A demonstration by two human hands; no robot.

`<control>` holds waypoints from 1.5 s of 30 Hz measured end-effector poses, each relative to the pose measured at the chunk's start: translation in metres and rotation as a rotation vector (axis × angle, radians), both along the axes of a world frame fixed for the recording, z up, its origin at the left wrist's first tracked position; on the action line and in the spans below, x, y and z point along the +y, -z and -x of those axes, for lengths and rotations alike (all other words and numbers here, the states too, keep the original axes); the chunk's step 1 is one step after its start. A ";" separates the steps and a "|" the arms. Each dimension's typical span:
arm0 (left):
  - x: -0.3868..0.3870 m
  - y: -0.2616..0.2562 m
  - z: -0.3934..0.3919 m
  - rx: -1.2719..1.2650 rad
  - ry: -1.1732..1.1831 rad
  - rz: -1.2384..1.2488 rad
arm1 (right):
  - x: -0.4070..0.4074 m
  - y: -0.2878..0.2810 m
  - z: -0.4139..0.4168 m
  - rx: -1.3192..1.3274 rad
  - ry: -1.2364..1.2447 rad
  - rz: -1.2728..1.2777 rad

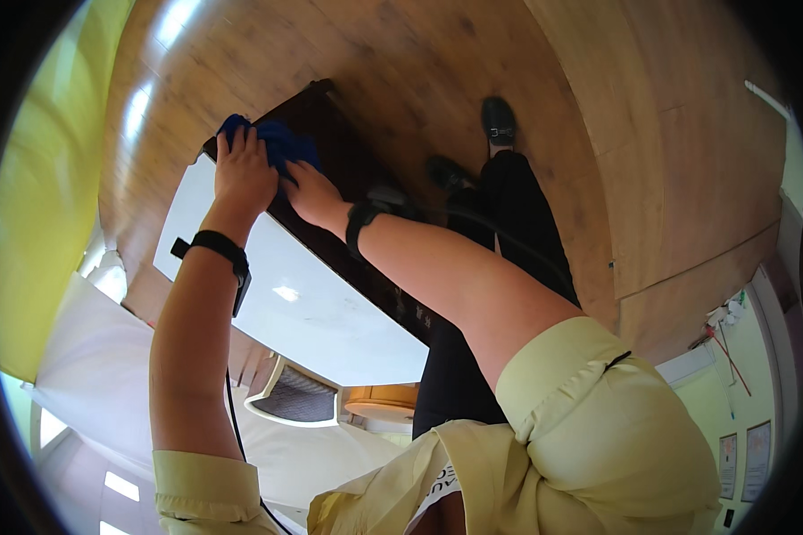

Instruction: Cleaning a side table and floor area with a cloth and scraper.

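A crumpled blue cloth (282, 144) lies over the far corner of a dark wooden piece of furniture (348, 144) with a white top (321, 314). My left hand (246, 167) presses on the cloth at the corner, its fingers spread over the fabric. Just right of it, my right hand (311, 194) touches the lower edge of the cloth with its fingertips; whether it grips the fabric cannot be told. Black straps circle both wrists.
Wooden flooring (401, 53) surrounds the furniture, with my dark shoes (498, 120) on it. A chair with a grey woven pad (296, 394) and a round wooden stool or table (381, 401) stand beyond the white top. Yellow fabric (40, 200) hangs at the left.
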State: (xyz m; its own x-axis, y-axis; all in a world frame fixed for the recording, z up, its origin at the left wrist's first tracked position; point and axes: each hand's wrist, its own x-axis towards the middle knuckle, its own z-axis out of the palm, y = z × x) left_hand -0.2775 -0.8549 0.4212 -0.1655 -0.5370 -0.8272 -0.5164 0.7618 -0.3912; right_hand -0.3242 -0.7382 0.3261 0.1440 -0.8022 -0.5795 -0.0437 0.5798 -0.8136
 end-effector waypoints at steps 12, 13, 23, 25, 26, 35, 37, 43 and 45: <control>0.008 0.009 -0.085 1.012 -0.604 0.716 | 0.036 -0.048 0.044 -0.871 0.167 -0.636; 0.006 0.012 -0.083 1.026 -0.598 0.761 | 0.032 -0.059 0.041 -0.798 0.131 -0.455; 0.004 0.031 -0.085 1.059 -0.377 0.812 | -0.096 -0.051 -0.015 -0.632 0.205 0.100; 0.006 0.027 -0.085 1.071 -0.432 0.813 | -0.090 -0.060 -0.011 -0.633 0.195 0.038; 0.005 0.025 -0.078 1.099 -0.475 0.807 | -0.083 -0.057 -0.007 -0.620 0.188 0.043; 0.004 0.010 -0.064 1.089 -0.544 0.771 | 0.051 0.070 -0.025 -0.383 0.268 -0.308; 0.006 0.007 -0.071 1.081 -0.540 0.756 | 0.044 0.082 -0.040 -0.300 0.245 -0.306; -0.003 0.013 -0.049 1.164 -0.565 0.727 | -0.061 0.127 -0.041 -0.139 0.131 -0.109; 0.008 0.003 -0.074 1.074 -0.567 0.710 | -0.074 0.094 -0.072 -0.144 0.079 -0.109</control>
